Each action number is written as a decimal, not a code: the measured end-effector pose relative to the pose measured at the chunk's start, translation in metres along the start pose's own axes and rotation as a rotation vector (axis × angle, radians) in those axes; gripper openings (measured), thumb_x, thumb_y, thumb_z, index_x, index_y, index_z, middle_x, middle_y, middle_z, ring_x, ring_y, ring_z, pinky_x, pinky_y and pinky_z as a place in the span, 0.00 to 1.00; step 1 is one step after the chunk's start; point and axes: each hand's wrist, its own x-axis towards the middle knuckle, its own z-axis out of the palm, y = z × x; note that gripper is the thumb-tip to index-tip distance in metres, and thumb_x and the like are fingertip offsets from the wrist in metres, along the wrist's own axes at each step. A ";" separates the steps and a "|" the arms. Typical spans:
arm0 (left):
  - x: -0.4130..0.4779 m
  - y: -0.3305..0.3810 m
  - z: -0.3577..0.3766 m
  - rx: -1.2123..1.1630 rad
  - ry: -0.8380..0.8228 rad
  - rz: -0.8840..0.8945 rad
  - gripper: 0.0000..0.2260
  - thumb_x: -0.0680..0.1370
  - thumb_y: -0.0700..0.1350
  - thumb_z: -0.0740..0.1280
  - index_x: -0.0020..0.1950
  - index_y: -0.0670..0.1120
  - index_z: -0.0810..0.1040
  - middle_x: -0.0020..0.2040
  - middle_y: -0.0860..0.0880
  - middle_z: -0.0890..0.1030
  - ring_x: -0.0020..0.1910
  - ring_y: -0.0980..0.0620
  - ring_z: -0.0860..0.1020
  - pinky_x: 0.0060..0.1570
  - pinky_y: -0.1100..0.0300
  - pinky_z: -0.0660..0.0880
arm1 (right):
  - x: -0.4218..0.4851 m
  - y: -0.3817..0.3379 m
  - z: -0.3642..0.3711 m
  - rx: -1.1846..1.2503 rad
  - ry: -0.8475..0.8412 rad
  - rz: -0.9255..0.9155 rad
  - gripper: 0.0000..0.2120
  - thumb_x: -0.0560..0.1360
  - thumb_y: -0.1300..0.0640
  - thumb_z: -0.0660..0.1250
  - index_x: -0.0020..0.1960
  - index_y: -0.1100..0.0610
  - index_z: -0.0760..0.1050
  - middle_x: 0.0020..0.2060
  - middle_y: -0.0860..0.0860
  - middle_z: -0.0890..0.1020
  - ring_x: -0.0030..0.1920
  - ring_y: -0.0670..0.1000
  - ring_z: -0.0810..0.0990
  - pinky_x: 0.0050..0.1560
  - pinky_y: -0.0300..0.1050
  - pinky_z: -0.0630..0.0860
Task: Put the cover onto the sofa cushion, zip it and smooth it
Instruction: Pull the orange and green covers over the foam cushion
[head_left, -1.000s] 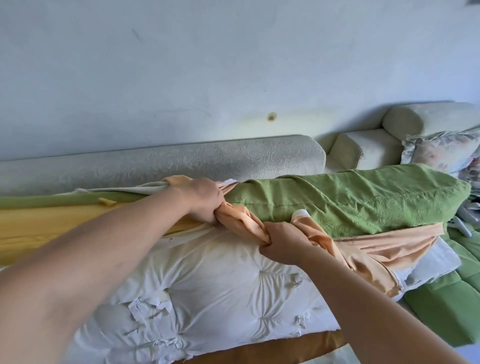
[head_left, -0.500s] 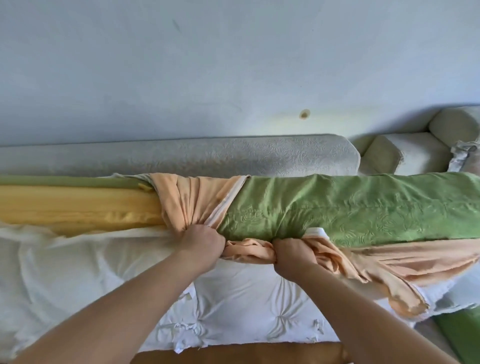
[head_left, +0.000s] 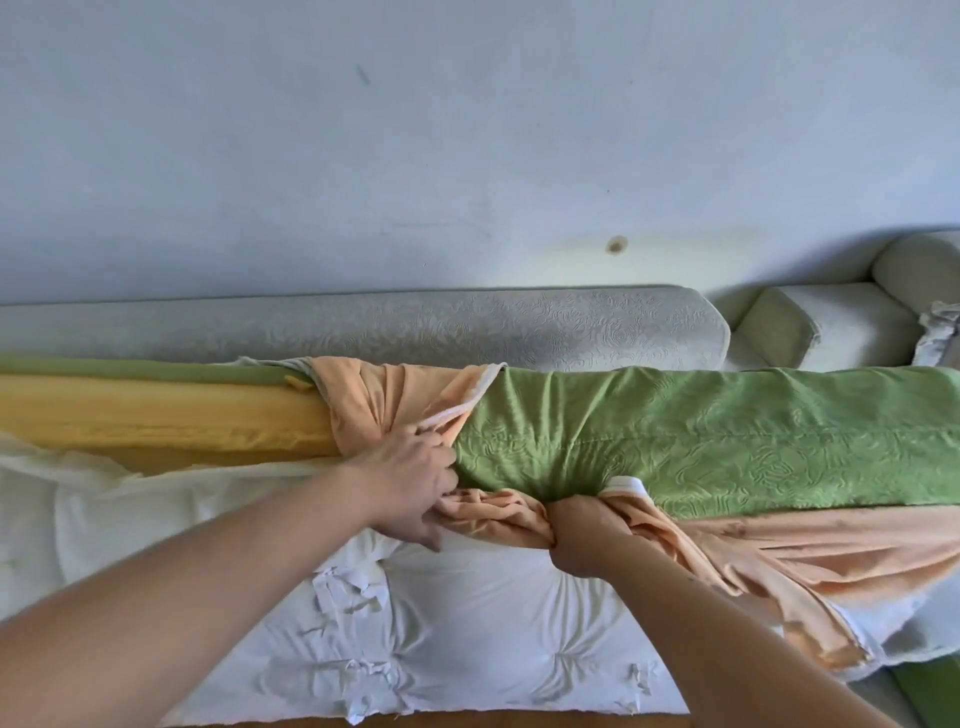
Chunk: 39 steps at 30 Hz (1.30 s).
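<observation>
Left grip (head_left: 410, 483) edged up; it and right grip (head_left: 587, 535) clamp cover (head_left: 701, 452); grey sofa back (head_left: 415, 325), pale wall (head_left: 467, 156) behind.

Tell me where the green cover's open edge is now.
Head view, mid-frame: the green cover ends where the left hand and right hand grip its bunched edge, bare yellow foam cushion to the left.

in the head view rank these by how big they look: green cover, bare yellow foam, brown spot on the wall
1. green cover, largest
2. bare yellow foam, clearly less area showing
3. brown spot on the wall, smallest by far
</observation>
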 end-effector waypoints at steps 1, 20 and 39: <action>0.001 -0.008 -0.001 -0.027 0.098 0.027 0.29 0.72 0.69 0.53 0.52 0.47 0.78 0.51 0.49 0.77 0.55 0.47 0.71 0.55 0.51 0.66 | -0.001 0.000 0.000 0.002 0.004 0.002 0.11 0.71 0.59 0.59 0.49 0.55 0.77 0.48 0.54 0.82 0.50 0.57 0.80 0.39 0.43 0.70; 0.063 -0.081 -0.021 -0.479 0.060 -0.507 0.08 0.74 0.40 0.63 0.51 0.43 0.77 0.52 0.43 0.79 0.48 0.44 0.78 0.42 0.58 0.72 | -0.022 -0.030 -0.006 -0.054 -0.031 0.239 0.12 0.71 0.58 0.61 0.52 0.54 0.76 0.51 0.52 0.82 0.53 0.55 0.80 0.47 0.45 0.74; -0.086 -0.107 0.074 -0.432 0.103 -0.839 0.15 0.78 0.38 0.54 0.61 0.43 0.75 0.60 0.43 0.77 0.59 0.43 0.76 0.54 0.53 0.73 | 0.000 -0.149 -0.091 -0.027 0.196 -0.035 0.28 0.69 0.37 0.67 0.58 0.56 0.69 0.55 0.53 0.78 0.55 0.57 0.77 0.47 0.46 0.70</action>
